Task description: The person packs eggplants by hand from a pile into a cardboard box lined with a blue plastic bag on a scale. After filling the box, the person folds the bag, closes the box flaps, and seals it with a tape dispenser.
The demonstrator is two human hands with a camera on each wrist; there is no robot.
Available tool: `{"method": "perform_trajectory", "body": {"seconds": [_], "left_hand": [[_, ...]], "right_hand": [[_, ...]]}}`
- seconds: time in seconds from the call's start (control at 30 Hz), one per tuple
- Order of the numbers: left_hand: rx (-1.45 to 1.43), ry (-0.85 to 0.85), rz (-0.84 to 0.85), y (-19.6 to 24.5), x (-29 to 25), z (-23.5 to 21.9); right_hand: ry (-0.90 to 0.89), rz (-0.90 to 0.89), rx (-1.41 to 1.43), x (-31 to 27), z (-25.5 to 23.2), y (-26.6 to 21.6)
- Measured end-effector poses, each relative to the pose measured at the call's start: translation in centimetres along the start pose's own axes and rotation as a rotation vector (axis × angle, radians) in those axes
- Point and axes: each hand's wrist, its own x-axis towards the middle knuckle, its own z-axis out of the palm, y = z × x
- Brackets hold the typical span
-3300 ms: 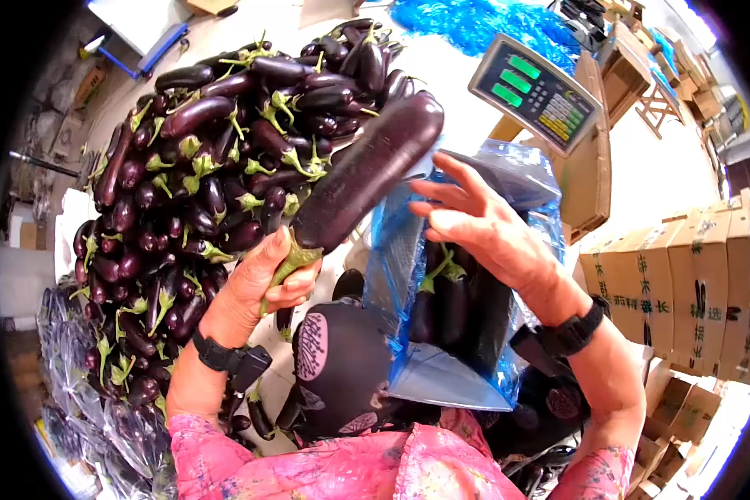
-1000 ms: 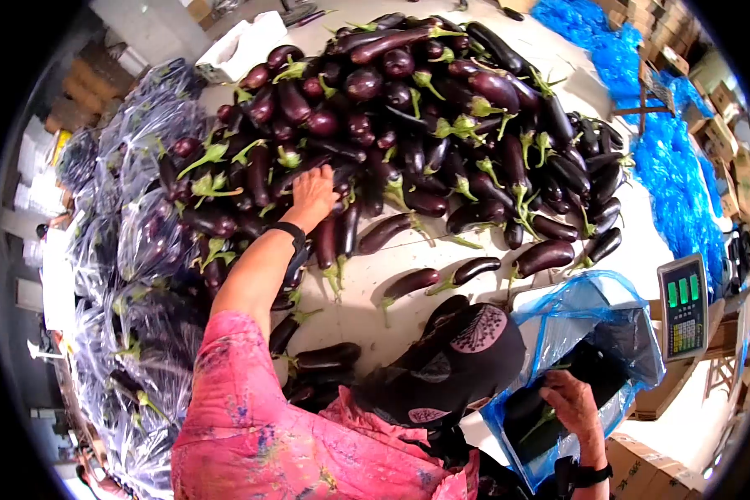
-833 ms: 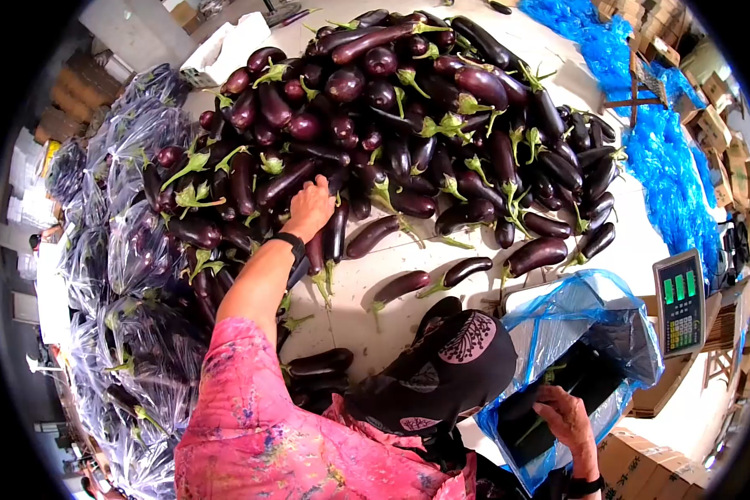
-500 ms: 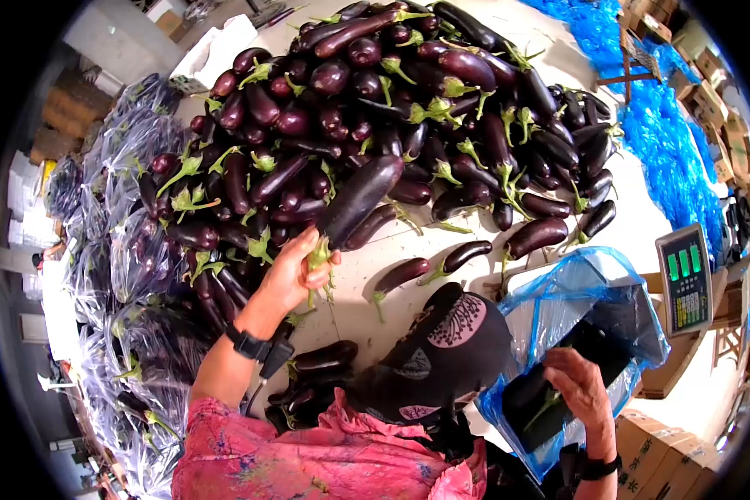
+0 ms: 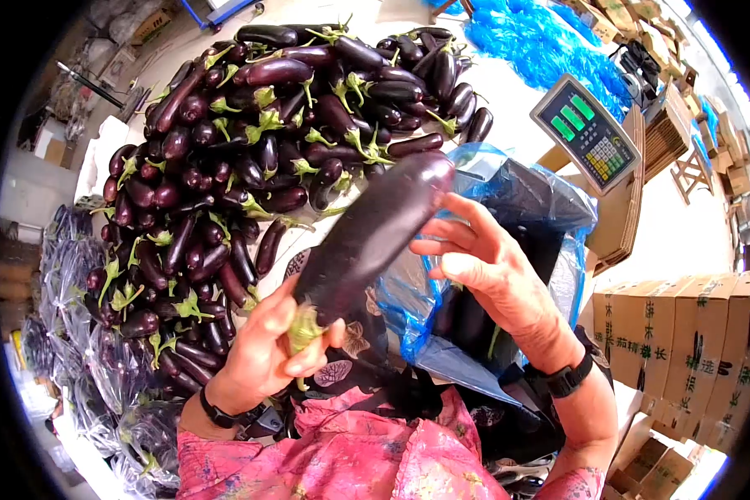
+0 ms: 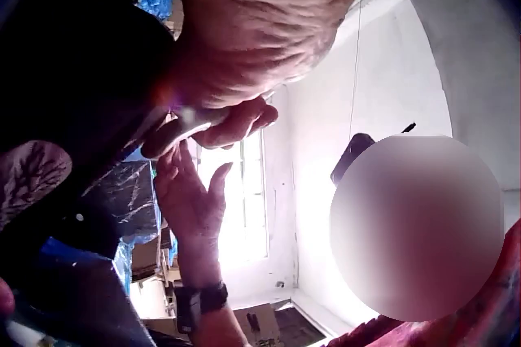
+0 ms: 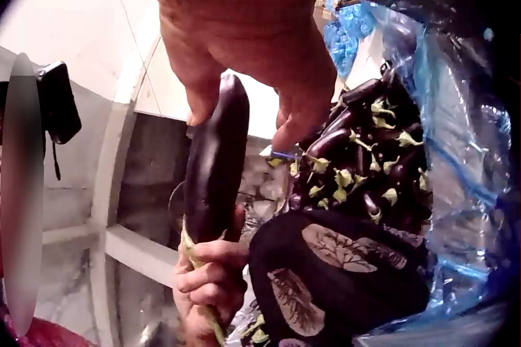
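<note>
The left hand point(image 5: 267, 350) grips a large dark eggplant point(image 5: 367, 229) by its green stem end, and the fruit tilts up to the right in front of the body. Beside the eggplant's far end is the right hand point(image 5: 504, 279), palm toward it, fingers spread and loosely bent; a fingertip seems to touch the tip. In the right wrist view the left hand point(image 7: 210, 290) curls round the base of the eggplant point(image 7: 216, 160), the right hand point(image 7: 244, 30) above it. Below the right hand, eggplants lie in a box lined with blue plastic point(image 5: 412, 308).
A big pile of eggplants point(image 5: 225, 167) covers the floor at left and ahead. Bagged eggplants point(image 5: 100, 375) lie at far left. A scale display point(image 5: 585, 135) stands beyond the lined box; stacked cartons point(image 5: 675, 333) are at right, blue plastic point(image 5: 542, 50) at the back.
The left hand has brought the eggplant from beside the pile to the front of the body. The right hand has risen from the lined box to the eggplant's tip. The head view has turned rightward.
</note>
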Motion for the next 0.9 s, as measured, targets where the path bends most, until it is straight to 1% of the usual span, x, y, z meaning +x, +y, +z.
{"method": "perform_trajectory", "body": {"seconds": [0.03, 0.07, 0.1, 0.13, 0.23, 0.33, 0.37, 0.47, 0.5, 0.53, 0.6, 0.63, 0.67, 0.73, 0.8, 0.83, 0.87, 0.9], "left_hand": [[0.128, 0.026, 0.007, -0.1, 0.3, 1.0], [0.254, 0.049, 0.015, -0.1, 0.4, 1.7], [0.316, 0.053, -0.017, -0.2, 0.4, 2.0], [0.340, 0.044, -0.019, -0.3, 0.4, 2.2], [0.409, 0.014, -0.005, -0.5, 0.4, 1.9], [0.449, 0.061, 0.019, -1.1, 0.5, 3.0], [0.458, 0.052, 0.011, -1.1, 0.3, 3.0], [0.375, 0.013, -0.068, -1.4, 0.7, 3.2], [0.314, 0.028, -0.055, -1.5, 0.6, 2.8], [0.255, 0.011, -0.043, -1.1, 0.2, 2.1], [0.298, 0.077, 0.062, 0.2, -1.8, 1.2], [0.398, 0.116, 0.132, 1.2, -3.1, 0.3], [0.447, 0.193, 0.221, 1.6, -4.2, -0.7], [0.589, 0.346, 0.231, 2.7, -6.9, -4.1], [0.607, 0.550, 0.208, 1.0, -9.6, -9.7], [0.668, 0.601, 0.143, -0.2, -11.6, -12.6], [0.756, 0.707, 0.064, -2.4, -13.8, -15.3], [0.741, 0.787, -0.116, -4.6, -16.2, -17.8]], "right_hand": [[-0.017, -0.021, 0.074, 0.3, 0.2, 0.2], [-0.020, -0.042, 0.085, 0.5, 0.3, 0.3], [-0.022, -0.061, 0.093, 0.7, 0.3, 0.4], [-0.024, -0.079, 0.100, 0.7, 0.4, 0.4], [-0.009, -0.055, 0.111, 0.2, 0.8, 0.0], [0.007, -0.044, 0.079, -0.1, 1.0, 0.1], [0.013, -0.042, 0.061, -0.2, 1.1, 0.1], [0.010, -0.023, 0.107, -0.3, 0.8, 0.3], [0.026, -0.016, 0.090, -0.5, 0.8, 0.2], [-0.021, -0.038, 0.039, -0.8, 0.8, 0.1], [-0.011, 0.065, -0.158, -1.5, -0.3, -0.6], [0.012, 0.111, -0.307, -1.6, -1.3, -0.6], [0.032, 0.149, -0.456, -1.6, -2.4, -0.4], [0.132, 0.244, -0.552, -1.6, -4.7, 0.4], [0.241, 0.283, -0.616, -1.6, -6.3, 1.8], [0.278, 0.318, -0.625, -1.7, -7.2, 2.4], [0.321, 0.352, -0.637, -1.8, -8.2, 3.0], [0.318, 0.354, -0.649, -1.9, -9.4, 3.8]]}}
